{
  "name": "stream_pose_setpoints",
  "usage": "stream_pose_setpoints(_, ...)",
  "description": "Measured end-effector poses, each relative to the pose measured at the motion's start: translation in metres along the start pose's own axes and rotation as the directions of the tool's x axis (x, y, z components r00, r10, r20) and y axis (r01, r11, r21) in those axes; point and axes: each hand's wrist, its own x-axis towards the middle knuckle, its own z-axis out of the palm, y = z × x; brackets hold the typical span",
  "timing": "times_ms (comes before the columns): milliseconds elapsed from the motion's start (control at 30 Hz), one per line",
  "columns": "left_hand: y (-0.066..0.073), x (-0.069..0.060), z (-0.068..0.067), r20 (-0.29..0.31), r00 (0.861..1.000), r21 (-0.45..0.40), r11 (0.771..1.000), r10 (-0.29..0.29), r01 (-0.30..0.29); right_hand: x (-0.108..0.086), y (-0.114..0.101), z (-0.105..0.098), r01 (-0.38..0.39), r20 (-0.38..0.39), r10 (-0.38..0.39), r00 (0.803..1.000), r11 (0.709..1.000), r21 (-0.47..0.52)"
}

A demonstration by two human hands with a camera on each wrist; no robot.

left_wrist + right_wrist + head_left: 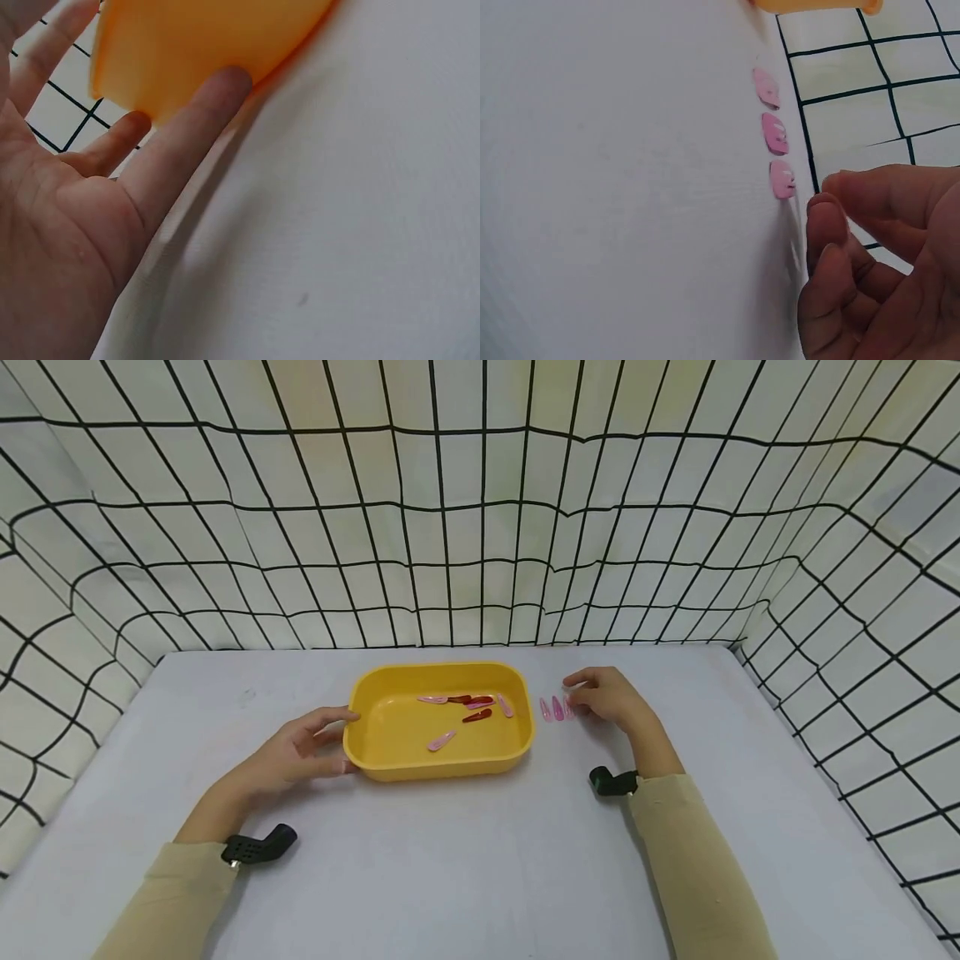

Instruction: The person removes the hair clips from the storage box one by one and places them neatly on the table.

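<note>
A yellow tray (pixel 435 771) holds several snap hair clips, some dark red (pixel 477 716) and some pink (pixel 441 741). My left hand (pixel 303 752) touches the tray's left end, fingers at the rim and thumb near the front corner. In the left wrist view the thumb (pixel 187 135) lies straight along the tray's outer wall. Three pink hair clips (pixel 774 133) form a row on the table right of the tray. My right hand (pixel 609 697) is beside the rightmost clip (pixel 568 707), fingers loosely bent, with nothing visible between them.
The white table (pixel 450 868) carries the tray and clips. Black wire grid (pixel 480 535) stands along its back and both sides against pale walls. A dark camera band (pixel 258 845) sits on the left wrist, another (pixel 613 782) on the right.
</note>
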Motion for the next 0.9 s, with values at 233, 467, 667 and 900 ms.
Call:
stream_pose_setpoints(233,0.004,0.000,0.002,-0.028,0.989,-0.175,0.975,-0.148,0.141,-0.007,-0.016,-0.004,0.061,0.040,-0.074,0.996,0.965,0.254)
stream_pose_setpoints(467,0.005,0.002,0.005,-0.040,0.975,-0.224,0.953,-0.217,0.203,-0.019,-0.041,-0.001,0.159,0.078,-0.205,0.976,0.906,0.392)
stream_pose_setpoints(667,0.003,0.002,0.006,-0.032,0.976,-0.247,0.948,-0.214,0.199,-0.027,-0.055,0.004,0.202,0.102,-0.266,0.959,0.887,0.415)
stream_pose_setpoints(900,0.001,0.001,0.005,-0.022,0.980,-0.246,0.951,-0.196,0.185,-0.031,-0.065,0.013,0.215,0.130,-0.300,0.945,0.869,0.447)
